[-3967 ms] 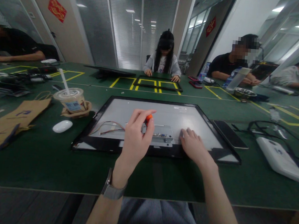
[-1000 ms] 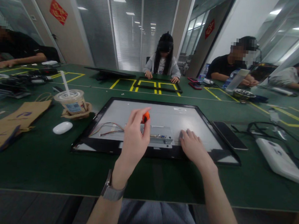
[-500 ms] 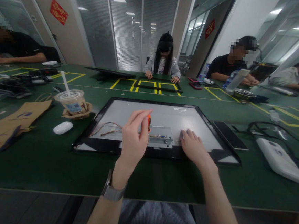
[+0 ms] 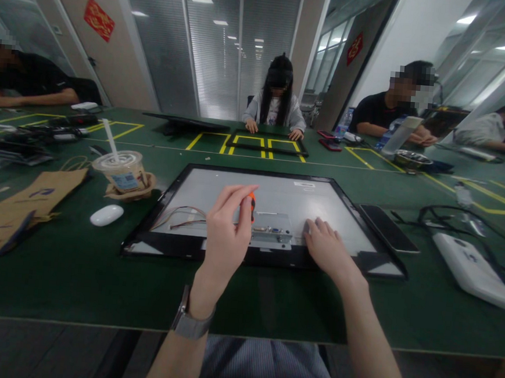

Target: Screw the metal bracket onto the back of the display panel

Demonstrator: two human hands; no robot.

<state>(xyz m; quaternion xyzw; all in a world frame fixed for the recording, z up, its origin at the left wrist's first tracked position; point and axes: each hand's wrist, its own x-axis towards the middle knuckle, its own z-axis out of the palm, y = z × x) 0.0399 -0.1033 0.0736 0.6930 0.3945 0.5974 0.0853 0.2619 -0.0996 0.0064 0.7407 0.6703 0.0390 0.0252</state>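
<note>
A monitor panel with a black frame [image 4: 343, 255] and a grey back [image 4: 235, 182] lies flat on the green table in front of me. My left hand [image 4: 228, 231] is raised over its metal bracket [image 4: 281, 238], thumb and fingers closed around an orange and black screwdriver [image 4: 252, 203]. The handle stands roughly upright; its tip is hidden behind my hand. Connector ports show along the bracket, and thin wires [image 4: 180, 218] run off to its left. To the right of the bracket, my right hand [image 4: 329, 246] rests on the panel with its fingers stretched out.
Left of the panel are a drink cup [image 4: 125, 173] with a straw, a white mouse [image 4: 106, 215] and a paper bag [image 4: 37, 195]. To the right lie a phone [image 4: 389, 228], a white device [image 4: 476, 270] and black cables [image 4: 451, 213]. Other people sit around the table.
The screwdriver handle has turned slightly, showing more black on its side. Both hands and the panel stay in place.
</note>
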